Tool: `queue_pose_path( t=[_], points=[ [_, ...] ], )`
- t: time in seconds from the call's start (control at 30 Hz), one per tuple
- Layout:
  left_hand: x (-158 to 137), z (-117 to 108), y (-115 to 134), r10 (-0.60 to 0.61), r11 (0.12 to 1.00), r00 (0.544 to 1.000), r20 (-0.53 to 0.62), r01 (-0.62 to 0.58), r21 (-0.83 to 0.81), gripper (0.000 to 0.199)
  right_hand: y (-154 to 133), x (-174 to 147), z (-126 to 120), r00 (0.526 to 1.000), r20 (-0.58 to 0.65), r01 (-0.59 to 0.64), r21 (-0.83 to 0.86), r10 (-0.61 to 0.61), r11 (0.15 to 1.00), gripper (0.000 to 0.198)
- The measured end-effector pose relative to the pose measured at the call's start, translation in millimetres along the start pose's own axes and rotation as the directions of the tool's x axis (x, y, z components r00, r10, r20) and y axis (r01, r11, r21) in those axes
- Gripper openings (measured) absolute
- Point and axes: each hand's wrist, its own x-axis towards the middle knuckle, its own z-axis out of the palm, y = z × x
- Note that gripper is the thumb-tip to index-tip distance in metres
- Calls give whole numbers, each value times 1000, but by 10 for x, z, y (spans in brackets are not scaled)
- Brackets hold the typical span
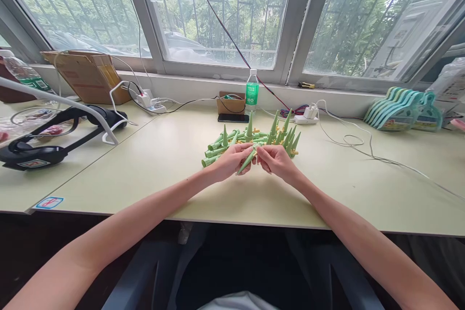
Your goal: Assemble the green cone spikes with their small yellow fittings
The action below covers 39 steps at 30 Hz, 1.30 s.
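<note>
Both hands meet in front of a pile of green plastic pieces. My left hand (pixel 232 161) is closed on a green cone-shaped piece (pixel 246 162), whose narrow tip points down toward me. At the upper end of that piece, the fingers of my right hand (pixel 279 160) are pinched together and touch it. Something small and yellowish shows beside the right fingertips, partly hidden. Just behind the hands lie several green tubes (pixel 210 160) on the left, and several green cones (pixel 273 128) with small yellow parts stand points up on the right.
Behind the pile are a dark phone (pixel 233 118), a small cardboard box (pixel 231 103) and a green-labelled bottle (pixel 252 91). A power strip (pixel 305 118) trails white cables rightward. Teal hangers (pixel 392 109) stand far right; a black headset (pixel 47 147) lies left on the table (pixel 363 193).
</note>
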Motion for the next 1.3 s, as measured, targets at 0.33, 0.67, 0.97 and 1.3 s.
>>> queue_pose_path(
  t=[0.33, 0.67, 0.97, 1.3],
  points=[
    [-14, -113, -11, 8, 1000, 987, 162, -9, 6, 31, 5, 1, 1, 998, -30, 48, -70, -50, 996, 53],
    [-26, -120, 0, -74, 996, 983, 170, 82, -39, 33, 41, -6, 6, 998, -53, 30, -121, -37, 992, 54],
    [-34, -141, -15, -95, 994, 978, 188, 102, -31, 34, 26, -16, 4, 998, -50, 20, -143, -28, 990, 53],
    [-55, -121, 15, -79, 997, 973, 216, 75, 29, 40, 15, -16, 9, 999, -50, 14, -154, -21, 988, 55]
  ],
)
